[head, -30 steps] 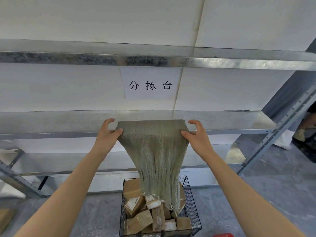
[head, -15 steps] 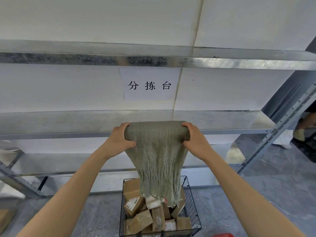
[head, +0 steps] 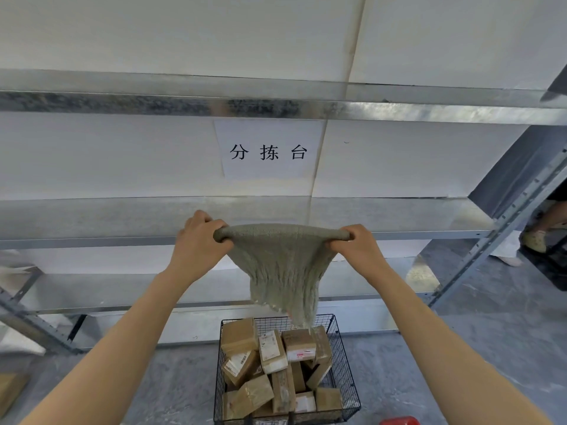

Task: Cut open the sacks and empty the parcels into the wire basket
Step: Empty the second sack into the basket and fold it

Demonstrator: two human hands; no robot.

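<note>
- Above the black wire basket (head: 345,372), we hold a limp grey-green woven sack (head: 285,271) stretched between our hands.
- Our left hand (head: 199,240) and right hand (head: 356,246) each curl tightly round one end of its rolled top edge.
- Its frayed mouth hangs over the basket's far rim.
- Brown cardboard parcels (head: 239,334) lie piled inside the basket.

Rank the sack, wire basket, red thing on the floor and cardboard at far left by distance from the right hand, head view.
1. sack: gripped by the right hand at its rolled top.
2. wire basket, on the floor below, and red thing, at the bottom edge: too close to call.
3. cardboard: on the floor, far left.
</note>
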